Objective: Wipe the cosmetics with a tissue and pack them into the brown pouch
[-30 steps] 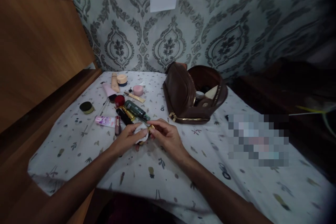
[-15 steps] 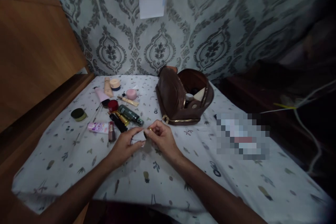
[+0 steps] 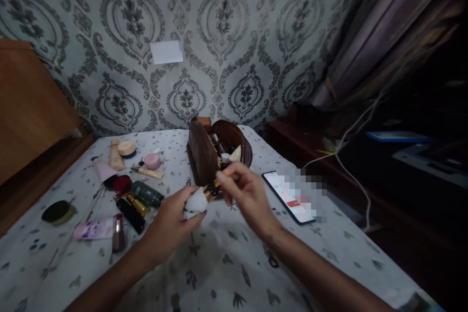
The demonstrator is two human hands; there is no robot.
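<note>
My left hand (image 3: 170,224) is closed around a soft-looking white rounded thing (image 3: 196,203), whose kind I cannot make out. Beside it, my right hand (image 3: 246,192) pinches at a small gold-and-dark thing (image 3: 211,190) that meets the white one; blur hides its details. Just behind my right hand stands a brown cosmetic bag (image 3: 203,158), unzipped, with a white-capped item (image 3: 225,157) and other things inside. To the left of my hands lie a dark green bottle (image 3: 146,193), a black tube (image 3: 130,214) and a gold tube (image 3: 137,204).
Further left are a purple-and-pink tube (image 3: 94,229), a brown lipstick-like tube (image 3: 118,234), a round green compact (image 3: 58,212), a red jar (image 3: 122,185) and a pink jar (image 3: 152,161). A lit phone (image 3: 288,200) lies right of my hands. A white cable (image 3: 360,187) hangs beyond the table's right edge.
My view has swung right, so the bag and cosmetics sit further left in it. My right hand has lifted and drawn slightly away from the left, exposing more of the gold-and-dark thing.
</note>
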